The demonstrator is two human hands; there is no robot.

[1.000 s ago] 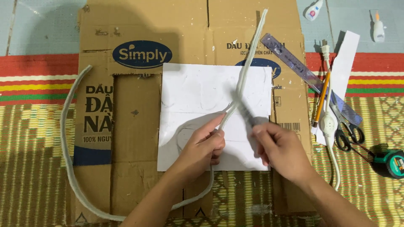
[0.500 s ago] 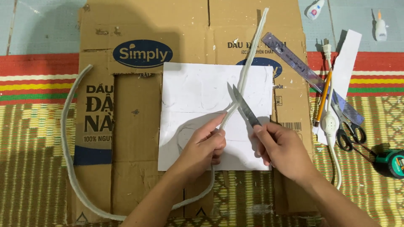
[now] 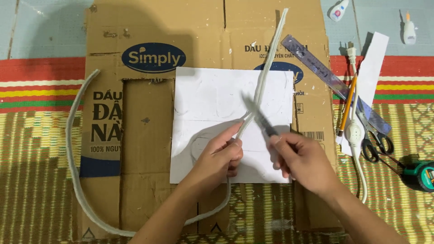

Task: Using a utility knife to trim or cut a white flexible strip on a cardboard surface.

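A flattened brown cardboard box [image 3: 149, 135] lies spread over the woven mat, its panels unfolded. 1 dark blue oval label [image 3: 153, 58] with pale lettering sits on the upper left panel. A 2nd blue oval [image 3: 289, 68] on the right panel is half covered. Large dark blue print and a blue band [image 3: 100, 149] run down the left panel. A small barcode patch [image 3: 313, 135] marks the right panel.
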